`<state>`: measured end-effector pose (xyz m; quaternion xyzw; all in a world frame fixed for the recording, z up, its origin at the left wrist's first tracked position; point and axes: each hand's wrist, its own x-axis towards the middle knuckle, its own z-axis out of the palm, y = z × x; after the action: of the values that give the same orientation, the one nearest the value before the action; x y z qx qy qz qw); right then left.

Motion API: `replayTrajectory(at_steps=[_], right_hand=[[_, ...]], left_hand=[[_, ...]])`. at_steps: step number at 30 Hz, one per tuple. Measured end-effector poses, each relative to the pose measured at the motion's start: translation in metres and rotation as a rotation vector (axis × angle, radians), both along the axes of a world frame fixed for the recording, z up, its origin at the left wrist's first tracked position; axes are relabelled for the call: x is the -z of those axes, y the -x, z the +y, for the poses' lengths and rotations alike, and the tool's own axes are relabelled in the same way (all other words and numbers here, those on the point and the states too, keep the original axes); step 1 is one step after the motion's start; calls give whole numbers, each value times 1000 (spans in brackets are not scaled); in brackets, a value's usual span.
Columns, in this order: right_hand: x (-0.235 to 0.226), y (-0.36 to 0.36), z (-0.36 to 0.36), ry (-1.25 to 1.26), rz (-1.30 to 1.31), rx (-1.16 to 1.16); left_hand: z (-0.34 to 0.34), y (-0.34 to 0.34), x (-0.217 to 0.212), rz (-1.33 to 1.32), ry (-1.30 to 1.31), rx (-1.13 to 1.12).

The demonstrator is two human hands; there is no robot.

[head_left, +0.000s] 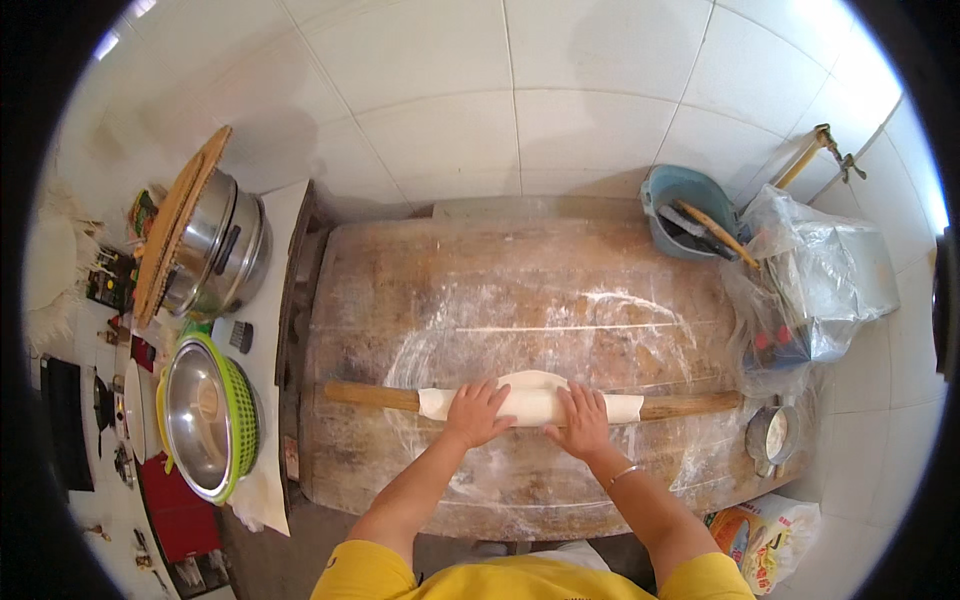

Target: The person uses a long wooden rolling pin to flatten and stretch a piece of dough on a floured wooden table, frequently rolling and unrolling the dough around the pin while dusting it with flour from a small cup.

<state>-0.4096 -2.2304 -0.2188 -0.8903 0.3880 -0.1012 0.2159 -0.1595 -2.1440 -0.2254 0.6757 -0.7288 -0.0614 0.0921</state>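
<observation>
A long, brown wooden rolling pin was hidden along its middle by a wrapped, white dough sheet, itself partly covered by the left hand and right hand, whose fingers rested extended and unclenched. The pin's long axis ran left to right across the flour-dusted wooden surface.

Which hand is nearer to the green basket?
Left. The left hand lies on the dough, right of the green basket; the right hand, also on the dough, is farther right.
</observation>
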Motion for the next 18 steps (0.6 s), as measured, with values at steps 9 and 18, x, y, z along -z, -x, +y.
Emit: replayTrajectory(at_steps=[9, 18], right_hand=[[-10, -9, -33, -67, 209, -28], [2, 52, 104, -22, 44, -31]], left_hand=[[-37, 3, -30, -44, -329, 47], [124, 69, -20, 70, -1, -12]])
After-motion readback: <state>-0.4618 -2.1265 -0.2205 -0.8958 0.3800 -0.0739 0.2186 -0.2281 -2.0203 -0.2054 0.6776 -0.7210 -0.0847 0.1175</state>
